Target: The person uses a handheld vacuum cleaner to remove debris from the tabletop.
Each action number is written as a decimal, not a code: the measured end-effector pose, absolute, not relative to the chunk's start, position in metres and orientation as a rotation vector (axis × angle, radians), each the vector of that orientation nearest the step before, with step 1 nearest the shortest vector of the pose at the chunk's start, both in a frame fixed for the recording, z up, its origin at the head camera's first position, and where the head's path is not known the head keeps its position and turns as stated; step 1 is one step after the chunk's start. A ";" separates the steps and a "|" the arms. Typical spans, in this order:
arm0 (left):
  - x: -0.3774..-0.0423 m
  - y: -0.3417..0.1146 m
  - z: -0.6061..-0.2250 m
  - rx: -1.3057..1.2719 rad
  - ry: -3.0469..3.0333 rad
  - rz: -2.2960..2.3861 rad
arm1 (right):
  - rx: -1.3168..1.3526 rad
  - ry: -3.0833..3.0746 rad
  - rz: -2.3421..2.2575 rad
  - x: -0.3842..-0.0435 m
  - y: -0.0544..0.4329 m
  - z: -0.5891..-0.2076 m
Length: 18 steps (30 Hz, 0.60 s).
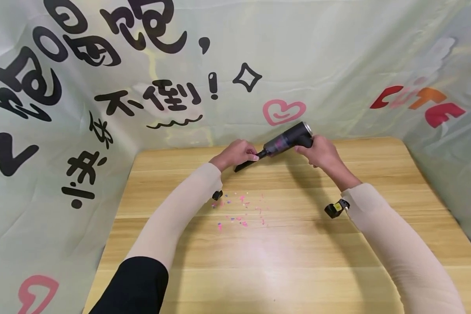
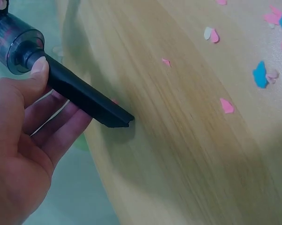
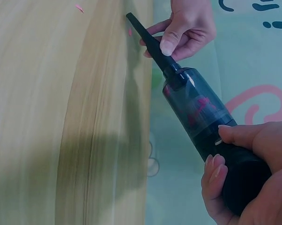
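A black handheld vacuum cleaner (image 1: 284, 138) is held between both hands over the far part of the wooden table. My right hand (image 1: 321, 152) grips its handle end, with the thumb along the body in the right wrist view. My left hand (image 1: 238, 155) pinches the slim crevice nozzle (image 2: 80, 91) between thumb and fingers near where it joins the body. Pink bits show inside the clear dust cup (image 3: 199, 105). The nozzle's slanted tip points down to the left, close over the tabletop. Small pink, blue and pale paper bits (image 1: 242, 198) lie scattered nearer the person.
The wooden table (image 1: 298, 266) reaches back to a pale printed cloth (image 1: 329, 65) that hangs behind and at both sides. Small black cameras (image 1: 335, 209) sit at the wrists. One pink scrap (image 3: 130, 32) lies near the table's far edge, by the nozzle.
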<state>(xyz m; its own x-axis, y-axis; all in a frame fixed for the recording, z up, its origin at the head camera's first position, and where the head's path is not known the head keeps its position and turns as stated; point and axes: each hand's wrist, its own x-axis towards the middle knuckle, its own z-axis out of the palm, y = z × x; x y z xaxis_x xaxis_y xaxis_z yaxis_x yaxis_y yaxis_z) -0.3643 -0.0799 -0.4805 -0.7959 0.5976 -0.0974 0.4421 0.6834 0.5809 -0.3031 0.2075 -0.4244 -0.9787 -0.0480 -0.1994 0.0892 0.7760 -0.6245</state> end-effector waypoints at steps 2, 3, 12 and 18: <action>-0.366 -0.080 -0.481 0.835 2.632 0.790 | 0.040 2.773 -0.985 -0.304 0.206 -0.424; -0.366 -0.081 -0.481 0.836 2.631 0.792 | 0.040 2.775 -0.986 -0.305 0.205 -0.424; -0.365 -0.094 -0.478 0.831 2.655 0.731 | 0.022 2.754 -1.005 -0.310 0.193 -0.424; -0.364 -0.108 -0.477 0.835 2.666 0.721 | -0.006 2.748 -1.038 -0.312 0.179 -0.423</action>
